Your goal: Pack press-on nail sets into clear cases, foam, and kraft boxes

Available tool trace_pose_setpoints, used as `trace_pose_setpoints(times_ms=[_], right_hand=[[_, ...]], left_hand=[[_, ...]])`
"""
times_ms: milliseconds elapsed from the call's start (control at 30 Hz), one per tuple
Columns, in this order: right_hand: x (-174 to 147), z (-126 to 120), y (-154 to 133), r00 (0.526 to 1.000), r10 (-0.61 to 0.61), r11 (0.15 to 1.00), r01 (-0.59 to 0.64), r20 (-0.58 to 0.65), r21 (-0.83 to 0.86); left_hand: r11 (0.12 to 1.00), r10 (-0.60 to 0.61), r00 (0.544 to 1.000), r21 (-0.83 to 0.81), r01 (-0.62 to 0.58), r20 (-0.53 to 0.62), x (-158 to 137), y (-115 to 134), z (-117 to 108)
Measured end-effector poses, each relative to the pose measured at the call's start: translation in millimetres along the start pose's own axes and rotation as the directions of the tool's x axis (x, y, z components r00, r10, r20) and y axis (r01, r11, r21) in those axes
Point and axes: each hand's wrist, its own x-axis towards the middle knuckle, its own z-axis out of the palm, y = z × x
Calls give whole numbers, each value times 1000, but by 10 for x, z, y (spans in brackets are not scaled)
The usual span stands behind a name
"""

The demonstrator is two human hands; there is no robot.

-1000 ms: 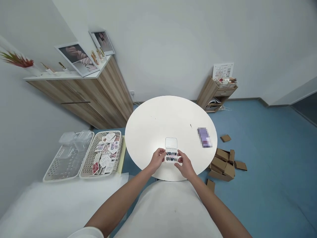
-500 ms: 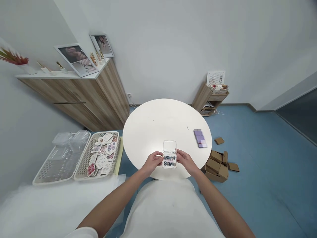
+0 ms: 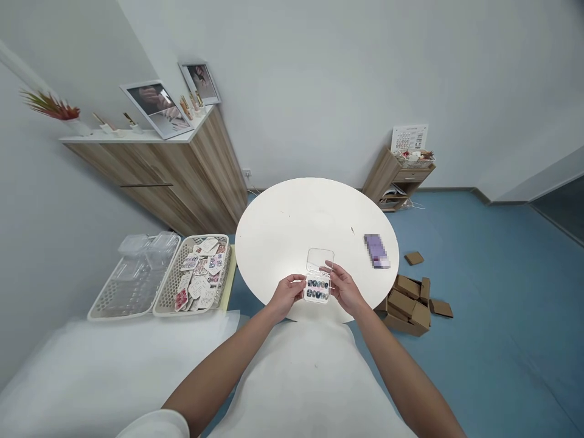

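A small clear plastic box of press-on nails is held over the near edge of the round white table. Its clear lid stands raised on the far side, and two rows of dark and pale patterned nails show inside. My left hand pinches the box's left edge between thumb and fingers. At the right edge, my right hand grips the box low down, while its upper fingers stretch across the lid's right corner.
A pixelated purple item and a tiny dark piece lie on the table's right side. To the left are a basket of nail cards and a basket of clear boxes. Cardboard boxes sit at right.
My right hand's fingers have risen from the box's right edge to its lid. The camera view has shifted slightly, and the box stays in both hands.
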Motion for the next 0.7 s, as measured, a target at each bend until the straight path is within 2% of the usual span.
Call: trace_pose_setpoints(times_ms=[167,367,533,700], right_hand=[[-62,50,-34,1000,-26,998,25,1,59],[-153,25,-52,998,-56,998,56,9,28],[-251,-7,-29,999,-9,1000,10,-45,15],[-386,35,48,998,52,995,-50,-23,81]], left_hand=[[999,10,999,-50,-12,-46,10,18,42],[997,11,998,-76,-15,-59,31,-19,92],[997,12,998,-80,-17,-62,25,-57,111],[989,23,998,-147,-31,-57,18,-115,110]])
